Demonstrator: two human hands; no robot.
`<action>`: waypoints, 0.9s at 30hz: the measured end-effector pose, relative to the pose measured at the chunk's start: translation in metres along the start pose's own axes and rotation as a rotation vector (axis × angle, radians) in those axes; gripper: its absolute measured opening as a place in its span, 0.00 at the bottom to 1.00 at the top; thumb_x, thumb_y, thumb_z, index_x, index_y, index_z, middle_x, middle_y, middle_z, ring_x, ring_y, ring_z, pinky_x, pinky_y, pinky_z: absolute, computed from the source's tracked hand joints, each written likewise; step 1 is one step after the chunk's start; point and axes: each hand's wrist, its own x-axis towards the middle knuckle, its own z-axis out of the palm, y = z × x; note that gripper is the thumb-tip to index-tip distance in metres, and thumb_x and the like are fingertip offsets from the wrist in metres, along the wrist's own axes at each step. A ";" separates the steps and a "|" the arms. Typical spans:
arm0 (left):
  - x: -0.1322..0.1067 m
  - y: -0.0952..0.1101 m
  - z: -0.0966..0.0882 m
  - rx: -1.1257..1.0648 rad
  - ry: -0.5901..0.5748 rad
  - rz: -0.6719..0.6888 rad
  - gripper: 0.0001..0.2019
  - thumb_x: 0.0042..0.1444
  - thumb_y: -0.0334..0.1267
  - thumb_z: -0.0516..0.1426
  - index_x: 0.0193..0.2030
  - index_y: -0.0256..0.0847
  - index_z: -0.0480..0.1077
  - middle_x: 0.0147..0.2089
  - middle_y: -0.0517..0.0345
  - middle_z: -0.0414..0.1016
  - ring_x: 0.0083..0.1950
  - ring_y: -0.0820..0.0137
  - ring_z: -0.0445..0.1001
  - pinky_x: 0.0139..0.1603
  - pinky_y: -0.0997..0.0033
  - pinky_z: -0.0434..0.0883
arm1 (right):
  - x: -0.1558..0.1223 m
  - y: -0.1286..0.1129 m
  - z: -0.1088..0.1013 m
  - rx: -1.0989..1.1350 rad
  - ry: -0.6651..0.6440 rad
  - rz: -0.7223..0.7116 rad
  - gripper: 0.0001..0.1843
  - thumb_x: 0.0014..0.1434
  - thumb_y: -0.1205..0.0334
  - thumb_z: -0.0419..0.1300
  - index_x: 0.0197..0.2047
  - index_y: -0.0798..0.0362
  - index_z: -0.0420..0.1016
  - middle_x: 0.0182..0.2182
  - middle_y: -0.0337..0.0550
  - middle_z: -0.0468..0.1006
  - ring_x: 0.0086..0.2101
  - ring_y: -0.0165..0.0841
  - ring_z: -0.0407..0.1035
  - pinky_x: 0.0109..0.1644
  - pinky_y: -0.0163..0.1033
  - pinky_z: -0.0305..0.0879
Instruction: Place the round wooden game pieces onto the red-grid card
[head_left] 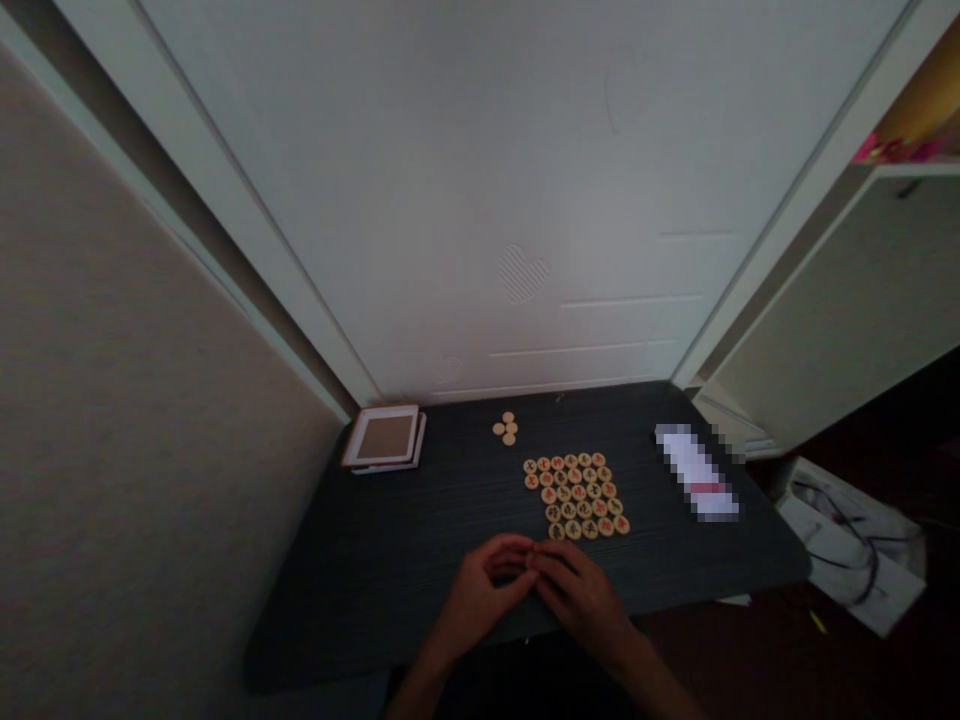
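Note:
Near the front edge of the dark table [375, 570], my left hand [480, 595] and my right hand [581, 595] meet at their fingertips. My left fingers curve round to the thumb, with a dark gap inside the curl. The fingers of my right hand are bent and press against the left fingertips. Whether a small thing is held between them is hidden. Just beyond my right hand, round wooden Chinese chess pieces [578, 492] with red and black characters lie in close rows. Farther back, several plain-faced round pieces [509, 428] lie in a small cluster.
A stack of framed boards or boxes [384, 437] sits at the table's back left. On the right lies a blurred-out white and red item [696, 472]. A white panel with a heart pattern [523, 273] rises behind the table. A white box with dark cords [851, 545] stands beyond the right edge.

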 end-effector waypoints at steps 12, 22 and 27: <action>0.000 -0.002 0.007 0.135 0.054 0.048 0.12 0.56 0.44 0.65 0.45 0.44 0.79 0.44 0.53 0.85 0.45 0.61 0.82 0.51 0.64 0.77 | -0.002 0.000 0.001 -0.009 -0.016 0.054 0.18 0.69 0.67 0.54 0.59 0.45 0.73 0.44 0.48 0.79 0.42 0.38 0.78 0.46 0.42 0.79; 0.001 -0.004 0.006 0.117 0.103 0.057 0.12 0.59 0.48 0.62 0.44 0.44 0.79 0.43 0.53 0.84 0.43 0.61 0.82 0.48 0.65 0.77 | 0.000 -0.005 0.002 0.015 0.047 0.102 0.16 0.67 0.64 0.58 0.58 0.46 0.73 0.44 0.48 0.80 0.44 0.39 0.77 0.50 0.44 0.79; 0.000 -0.003 0.008 0.142 0.091 0.044 0.11 0.55 0.46 0.64 0.42 0.44 0.78 0.40 0.54 0.84 0.41 0.62 0.82 0.45 0.66 0.77 | 0.000 -0.005 0.001 0.028 0.054 0.096 0.15 0.67 0.62 0.59 0.56 0.45 0.74 0.44 0.47 0.80 0.44 0.39 0.77 0.49 0.44 0.79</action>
